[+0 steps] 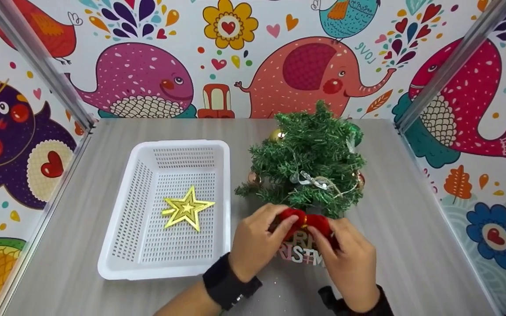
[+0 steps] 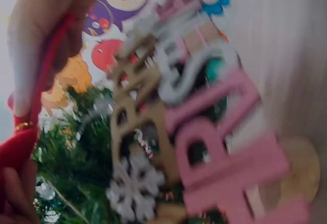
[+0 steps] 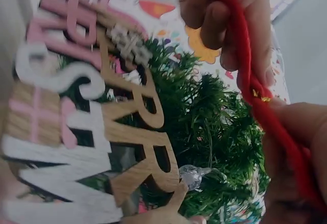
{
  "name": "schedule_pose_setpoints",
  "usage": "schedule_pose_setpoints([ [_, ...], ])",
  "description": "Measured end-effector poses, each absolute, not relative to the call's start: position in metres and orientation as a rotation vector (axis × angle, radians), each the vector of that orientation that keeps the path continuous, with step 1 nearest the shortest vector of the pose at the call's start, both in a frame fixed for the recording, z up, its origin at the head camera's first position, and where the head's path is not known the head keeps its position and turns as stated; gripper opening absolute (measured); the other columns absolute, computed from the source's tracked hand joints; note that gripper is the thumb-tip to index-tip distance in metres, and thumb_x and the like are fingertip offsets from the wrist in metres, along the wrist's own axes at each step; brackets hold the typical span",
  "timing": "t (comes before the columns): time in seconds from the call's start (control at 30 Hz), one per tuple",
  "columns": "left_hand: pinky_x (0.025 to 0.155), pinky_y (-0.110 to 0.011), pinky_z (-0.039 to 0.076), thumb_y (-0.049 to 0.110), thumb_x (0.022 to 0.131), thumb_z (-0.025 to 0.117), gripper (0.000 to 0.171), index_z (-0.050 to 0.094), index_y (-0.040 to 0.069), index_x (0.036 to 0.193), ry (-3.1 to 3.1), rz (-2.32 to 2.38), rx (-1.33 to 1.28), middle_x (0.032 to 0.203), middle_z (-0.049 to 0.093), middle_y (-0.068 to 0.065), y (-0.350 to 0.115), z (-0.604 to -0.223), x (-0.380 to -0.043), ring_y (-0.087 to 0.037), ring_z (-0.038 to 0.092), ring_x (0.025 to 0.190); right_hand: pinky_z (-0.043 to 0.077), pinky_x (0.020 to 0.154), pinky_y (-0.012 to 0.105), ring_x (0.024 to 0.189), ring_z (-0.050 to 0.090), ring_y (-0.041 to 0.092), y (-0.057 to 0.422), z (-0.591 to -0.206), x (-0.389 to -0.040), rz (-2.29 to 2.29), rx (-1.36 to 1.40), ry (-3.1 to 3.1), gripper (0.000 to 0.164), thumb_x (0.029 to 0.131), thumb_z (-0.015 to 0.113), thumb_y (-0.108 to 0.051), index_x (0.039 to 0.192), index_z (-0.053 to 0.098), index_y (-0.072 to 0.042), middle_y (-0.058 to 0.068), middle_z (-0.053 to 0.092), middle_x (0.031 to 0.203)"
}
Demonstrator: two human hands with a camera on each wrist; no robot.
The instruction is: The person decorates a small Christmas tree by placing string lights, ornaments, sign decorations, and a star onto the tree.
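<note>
A red bow [image 1: 318, 223] with a gold tie at its middle is stretched between my two hands. My left hand [image 1: 257, 243] pinches its left side, and my right hand [image 1: 353, 259] pinches the right side. Just behind stands a small green Christmas tree [image 1: 310, 153] hung with baubles and a string of lights. Below the bow is a lettered "Merry Christmas" sign [image 1: 299, 255], partly covered by the hands. The right wrist view shows its wooden, white and pink letters [image 3: 61, 170] in front of the branches, with a snowflake [image 3: 129, 44] on it.
To the left sits a white perforated plastic basket [image 1: 119, 263] holding a gold star [image 1: 187, 208]. Cartoon-printed walls [image 1: 231, 66] surround the grey table [image 1: 411, 210] on the back and both sides, with metal posts at the corners.
</note>
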State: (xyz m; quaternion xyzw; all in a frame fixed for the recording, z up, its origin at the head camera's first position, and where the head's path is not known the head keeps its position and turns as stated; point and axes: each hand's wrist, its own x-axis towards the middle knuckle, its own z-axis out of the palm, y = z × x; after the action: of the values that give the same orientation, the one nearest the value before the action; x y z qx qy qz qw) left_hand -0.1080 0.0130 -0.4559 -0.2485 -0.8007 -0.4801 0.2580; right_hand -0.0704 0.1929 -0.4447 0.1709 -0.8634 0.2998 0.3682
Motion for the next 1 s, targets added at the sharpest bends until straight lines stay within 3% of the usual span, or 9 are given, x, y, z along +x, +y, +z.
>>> schedule_pose_setpoints([
  [0.13, 0.071, -0.013, 0.052, 0.024, 0.091, 0.066, 0.021, 0.067, 0.009, 0.105, -2.098, -1.185, -0.678, 0.094, 0.068, 0.0, 0.012, -0.457, -0.118, -0.007, 0.065, 0.078, 0.044, 0.059, 0.024, 0.068, 0.056, 0.012, 0.186, -0.439, -0.078, 0.595, 0.375, -2.208, 0.031, 0.077, 0.079, -0.018, 0.105, 0.07, -0.009, 0.002, 0.066, 0.083],
  [0.23, 0.079, -0.014, 0.052, 0.018, 0.091, 0.065, 0.022, 0.067, 0.007, 0.11, -2.084, -1.188, -0.659, 0.099, 0.067, -0.002, 0.012, -0.455, -0.122, -0.01, 0.066, 0.086, 0.035, 0.067, 0.031, 0.072, 0.052, 0.019, 0.182, -0.435, -0.084, 0.557, 0.346, -2.194, 0.036, 0.081, 0.075, -0.024, 0.112, 0.068, -0.008, 0.006, 0.067, 0.086],
  [0.37, 0.077, -0.014, 0.051, 0.015, 0.092, 0.063, 0.025, 0.066, 0.007, 0.115, -2.112, -1.167, -0.628, 0.099, 0.068, -0.002, 0.011, -0.455, -0.128, -0.009, 0.065, 0.083, 0.021, 0.07, 0.035, 0.073, 0.042, 0.022, 0.18, -0.437, -0.09, 0.573, 0.326, -2.181, 0.039, 0.091, 0.064, -0.034, 0.118, 0.062, -0.006, 0.008, 0.066, 0.085],
  [0.47, 0.071, -0.013, 0.051, 0.019, 0.094, 0.061, 0.027, 0.066, 0.006, 0.117, -2.15, -1.084, -0.628, 0.095, 0.068, -0.001, 0.011, -0.458, -0.13, -0.007, 0.063, 0.075, 0.021, 0.069, 0.036, 0.072, 0.042, 0.02, 0.179, -0.444, -0.093, 0.604, 0.32, -2.129, 0.035, 0.095, 0.059, -0.034, 0.112, 0.062, -0.003, 0.007, 0.064, 0.08],
  [0.67, 0.053, -0.013, 0.046, 0.023, 0.095, 0.058, 0.031, 0.066, 0.004, 0.119, -2.153, -0.866, -0.63, 0.082, 0.065, 0.0, 0.011, -0.464, -0.13, -0.004, 0.052, 0.056, 0.022, 0.07, 0.04, 0.074, 0.045, 0.024, 0.178, -0.46, -0.096, 0.607, 0.3, -1.987, 0.027, 0.094, 0.061, -0.03, 0.094, 0.07, -0.005, 0.007, 0.063, 0.079],
  [0.83, 0.063, -0.019, 0.053, 0.029, 0.094, 0.061, 0.035, 0.065, 0.006, 0.119, -2.131, -0.846, -0.561, 0.087, 0.068, -0.002, 0.01, -0.46, -0.133, -0.01, 0.062, 0.07, 0.015, 0.075, 0.044, 0.075, 0.034, 0.027, 0.179, -0.459, -0.096, 0.595, 0.25, -1.97, 0.025, 0.094, 0.061, -0.03, 0.093, 0.073, -0.008, 0.008, 0.053, 0.079],
  [0.93, 0.071, -0.022, 0.055, 0.028, 0.091, 0.064, 0.028, 0.067, 0.008, 0.111, -2.109, -0.926, -0.545, 0.091, 0.069, -0.003, 0.01, -0.458, -0.133, -0.013, 0.066, 0.08, 0.013, 0.076, 0.043, 0.076, 0.031, 0.026, 0.181, -0.456, -0.094, 0.623, 0.251, -2.002, 0.023, 0.094, 0.061, -0.028, 0.089, 0.073, -0.009, 0.007, 0.05, 0.078],
  [1.0, 0.07, -0.021, 0.054, 0.025, 0.091, 0.065, 0.022, 0.069, 0.009, 0.105, -2.1, -0.954, -0.556, 0.09, 0.069, -0.002, 0.01, -0.458, -0.132, -0.011, 0.065, 0.08, 0.013, 0.077, 0.042, 0.076, 0.031, 0.025, 0.183, -0.454, -0.093, 0.667, 0.257, -2.023, 0.023, 0.094, 0.06, -0.026, 0.084, 0.071, -0.009, 0.006, 0.05, 0.078],
])
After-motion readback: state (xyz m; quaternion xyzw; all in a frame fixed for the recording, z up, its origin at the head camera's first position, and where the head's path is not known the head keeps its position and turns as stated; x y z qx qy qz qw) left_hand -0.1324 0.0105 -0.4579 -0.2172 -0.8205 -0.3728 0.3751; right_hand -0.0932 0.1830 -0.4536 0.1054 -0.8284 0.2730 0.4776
